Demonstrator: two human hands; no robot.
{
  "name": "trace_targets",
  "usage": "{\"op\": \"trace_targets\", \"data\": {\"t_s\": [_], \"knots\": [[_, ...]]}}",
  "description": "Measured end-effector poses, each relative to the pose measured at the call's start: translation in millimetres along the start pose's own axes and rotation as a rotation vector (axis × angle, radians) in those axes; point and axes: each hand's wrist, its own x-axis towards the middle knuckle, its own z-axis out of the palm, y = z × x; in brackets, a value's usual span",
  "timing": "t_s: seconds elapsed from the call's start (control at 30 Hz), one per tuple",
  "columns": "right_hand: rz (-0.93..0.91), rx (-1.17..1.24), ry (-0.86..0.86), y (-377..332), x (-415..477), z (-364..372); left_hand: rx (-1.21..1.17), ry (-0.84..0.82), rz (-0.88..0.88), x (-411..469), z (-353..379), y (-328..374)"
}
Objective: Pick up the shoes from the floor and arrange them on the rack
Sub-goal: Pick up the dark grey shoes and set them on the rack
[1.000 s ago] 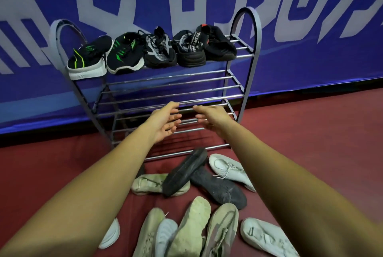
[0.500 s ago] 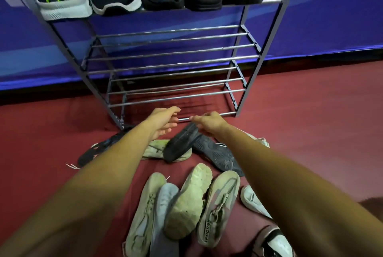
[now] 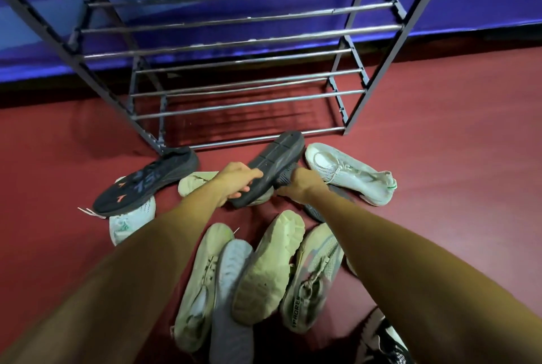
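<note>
On the red floor [image 3: 445,193] just in front of the rack [image 3: 234,42], both hands work the same dark pair at the far edge of the heap. The left hand [image 3: 237,180] grips the overturned dark shoe [image 3: 277,162] near its heel end, thumb on the sole and fingers curled under the edge, a hold that probably suits turning it right way up as it lifts. That shoe lies sole-up, slanted across the second dark shoe [image 3: 315,211]. The right hand [image 3: 300,186] curls its fingers down onto that lower shoe's upper, seemingly gripping it, though the fingertips are hidden. Taking the two together likely keeps the pair side by side on a shelf. The rack's lower rails show bare here, so a near tier looks the natural spot. A white shoe [image 3: 346,171] touches the pair on the right, and a dark shoe with orange marks [image 3: 146,183] lies on a pale one at the rack's foot. More pale shoes [image 3: 264,264] are piled nearer the person, all yet to be shelved.
</note>
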Motion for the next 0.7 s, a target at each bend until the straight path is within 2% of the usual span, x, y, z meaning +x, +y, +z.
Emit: {"op": "trace_targets", "data": {"t_s": [0.17,0.33,0.7], "knots": [[0.025,-0.027,0.071,11,13,20,0.05,0.009,0.033,16,9,-15],[0.052,-0.065,0.059,10,17,26,-0.011,0.075,-0.005,23,16,-29],[0.092,-0.158,0.149,24,22,32,0.006,0.082,0.041,36,18,-42]]}}
